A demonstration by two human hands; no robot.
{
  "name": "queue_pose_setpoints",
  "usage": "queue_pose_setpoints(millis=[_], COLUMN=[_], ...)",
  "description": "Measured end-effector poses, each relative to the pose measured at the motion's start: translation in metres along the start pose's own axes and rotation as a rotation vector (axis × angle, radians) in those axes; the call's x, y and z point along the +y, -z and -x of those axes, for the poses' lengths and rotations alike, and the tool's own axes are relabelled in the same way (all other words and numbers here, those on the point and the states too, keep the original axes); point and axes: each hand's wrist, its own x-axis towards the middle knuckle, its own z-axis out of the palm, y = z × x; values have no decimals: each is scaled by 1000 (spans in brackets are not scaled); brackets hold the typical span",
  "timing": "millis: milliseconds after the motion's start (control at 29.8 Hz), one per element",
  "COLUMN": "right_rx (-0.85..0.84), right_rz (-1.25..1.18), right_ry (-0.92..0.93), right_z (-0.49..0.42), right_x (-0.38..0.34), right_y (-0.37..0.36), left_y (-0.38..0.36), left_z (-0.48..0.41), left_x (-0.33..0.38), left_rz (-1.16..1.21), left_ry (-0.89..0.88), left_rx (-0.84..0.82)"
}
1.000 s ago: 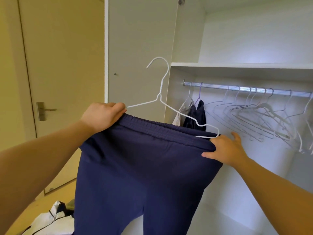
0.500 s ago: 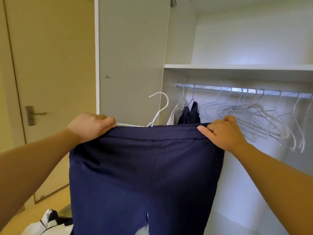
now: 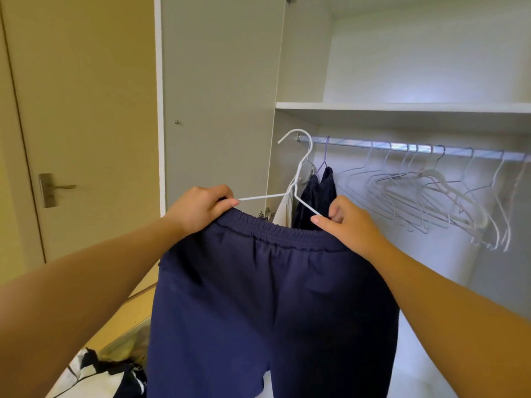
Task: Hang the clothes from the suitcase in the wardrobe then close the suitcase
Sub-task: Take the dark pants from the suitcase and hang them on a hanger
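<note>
Left hand (image 3: 201, 208): fingers curled round the waistband of the navy trousers (image 3: 258, 305) and one end of the white hanger (image 3: 300, 168).
Right hand (image 3: 352, 225): fingers pinch the hanger's other arm.
Trousers: held up before the wardrobe rail (image 3: 408, 147).

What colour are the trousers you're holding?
The trousers are plain navy blue, seen best in the head view.
</note>
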Motion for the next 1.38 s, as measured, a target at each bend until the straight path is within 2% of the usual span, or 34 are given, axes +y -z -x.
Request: queue_pose_setpoints(millis=[101, 235, 336, 537, 739, 873, 974, 1108, 1276, 1377], right_rx=[-135, -214, -282, -364, -358, -324, -235, -127, 1, 88], right_rz=[56, 0, -9, -107, -403, -490, -512, -534, -490, -499], right_ry=[-11, -93, -235, -622, -857, -828, -821, -829, -877, -785], right_z=[0, 2, 8, 25, 32, 25, 14, -12, -61, -93], right_x=[2, 7, 17, 42, 53, 59, 62, 76, 100, 111], right_y=[-3, -6, -1, 29, 50, 53, 48, 33, 22, 25], left_y=[-5, -13, -21, -39, -59, -77, -86, -99, -128, -142], left_z=[-3, -10, -19, -38, -48, -58, -71, -99, -142, -167], left_x=[5, 14, 28, 63, 88, 98, 99, 96, 79, 71], left_rz=[79, 190, 142, 149, 139, 140, 114, 84, 144, 243], left_ry=[12, 21, -3, 49, 14, 43, 93, 63, 56, 75], left_rx=[-89, -170, -255, -273, -364, -380, -370, -403, -449, -467])
